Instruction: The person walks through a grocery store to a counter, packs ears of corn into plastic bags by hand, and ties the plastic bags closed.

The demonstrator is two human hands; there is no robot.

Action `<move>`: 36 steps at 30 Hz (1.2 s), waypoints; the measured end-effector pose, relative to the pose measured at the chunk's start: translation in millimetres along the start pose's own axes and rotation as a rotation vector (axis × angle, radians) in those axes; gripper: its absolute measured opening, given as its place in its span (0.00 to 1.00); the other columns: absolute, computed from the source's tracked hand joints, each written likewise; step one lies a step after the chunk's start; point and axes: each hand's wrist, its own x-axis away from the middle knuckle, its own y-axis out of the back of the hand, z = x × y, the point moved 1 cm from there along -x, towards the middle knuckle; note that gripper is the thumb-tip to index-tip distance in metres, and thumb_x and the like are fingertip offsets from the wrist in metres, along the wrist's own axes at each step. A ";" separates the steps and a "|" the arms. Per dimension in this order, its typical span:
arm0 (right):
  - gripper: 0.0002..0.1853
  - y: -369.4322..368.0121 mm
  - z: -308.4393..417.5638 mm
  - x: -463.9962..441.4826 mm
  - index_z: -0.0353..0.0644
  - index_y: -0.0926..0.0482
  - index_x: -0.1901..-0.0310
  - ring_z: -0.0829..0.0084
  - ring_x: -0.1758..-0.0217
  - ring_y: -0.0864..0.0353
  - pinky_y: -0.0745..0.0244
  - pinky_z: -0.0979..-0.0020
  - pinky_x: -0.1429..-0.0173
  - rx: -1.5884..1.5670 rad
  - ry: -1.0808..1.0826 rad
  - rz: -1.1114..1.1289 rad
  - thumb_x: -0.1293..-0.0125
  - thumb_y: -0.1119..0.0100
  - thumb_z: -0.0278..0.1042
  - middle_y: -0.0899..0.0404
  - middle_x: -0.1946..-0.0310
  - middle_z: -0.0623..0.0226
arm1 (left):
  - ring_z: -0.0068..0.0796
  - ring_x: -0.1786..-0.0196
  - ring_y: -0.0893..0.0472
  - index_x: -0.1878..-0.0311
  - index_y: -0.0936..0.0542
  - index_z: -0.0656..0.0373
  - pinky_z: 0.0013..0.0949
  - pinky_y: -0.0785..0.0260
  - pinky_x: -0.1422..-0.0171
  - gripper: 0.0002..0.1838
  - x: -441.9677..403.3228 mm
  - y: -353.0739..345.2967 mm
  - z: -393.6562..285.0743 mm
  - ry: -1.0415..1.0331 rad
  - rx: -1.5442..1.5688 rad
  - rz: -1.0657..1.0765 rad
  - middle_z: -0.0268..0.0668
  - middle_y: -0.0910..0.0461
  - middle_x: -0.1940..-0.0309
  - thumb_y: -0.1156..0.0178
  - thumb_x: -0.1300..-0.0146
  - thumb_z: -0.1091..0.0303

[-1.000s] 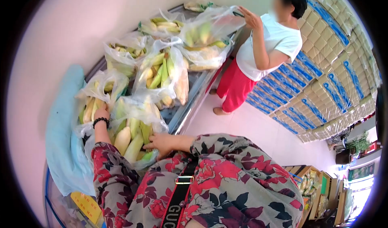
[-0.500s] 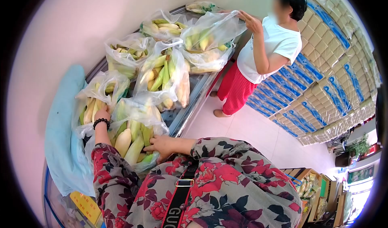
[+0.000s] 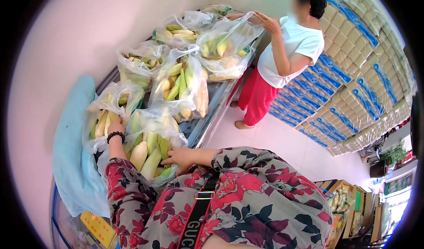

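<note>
My left hand, with a dark bead bracelet at the wrist, reaches to the clear plastic bag of corn at the left. Its fingertips are hidden against the cobs and plastic. My right hand rests at the right side of the nearest corn bag, its fingers apart and touching the husks. Pale green ears of corn show through that bag's open top. Just beyond stands another bag of corn, its husked ears leaning upward.
More corn bags crowd the freezer-like counter. A light blue cloth drapes its left end. Across the counter's far right, a person in a white top holds up a bag. Stacked wrapped packs line the right wall.
The whole view has shifted slightly. Both my hands stay at the same two bags, and the other person still holds up the plastic at the far bag.
</note>
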 end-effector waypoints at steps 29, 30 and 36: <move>0.33 1.6 -33.6 14.1 0.49 0.29 0.40 0.52 0.55 0.24 0.30 0.60 0.49 -0.389 0.113 -0.061 0.47 0.35 0.50 0.23 0.59 0.50 | 0.53 0.41 0.30 0.38 0.29 0.46 0.50 0.38 0.38 0.28 117.5 40.9 -55.7 -0.298 0.147 -0.233 0.55 0.33 0.41 0.39 0.45 0.63; 0.32 11.5 -36.6 23.6 0.49 0.28 0.41 0.53 0.55 0.24 0.30 0.60 0.48 -0.411 0.068 -0.094 0.47 0.35 0.50 0.23 0.59 0.50 | 0.53 0.38 0.34 0.37 0.31 0.46 0.52 0.44 0.35 0.30 146.6 44.7 -70.8 -0.322 0.141 -0.263 0.55 0.36 0.39 0.39 0.45 0.62; 0.27 96.6 -84.8 68.1 0.48 0.25 0.45 0.54 0.43 0.32 0.35 0.59 0.42 -0.139 -0.208 -0.680 0.47 0.37 0.48 0.27 0.49 0.52 | 0.53 0.32 0.43 0.33 0.36 0.46 0.54 0.57 0.31 0.34 251.2 11.8 -116.8 -0.241 0.155 -0.233 0.55 0.42 0.35 0.39 0.44 0.56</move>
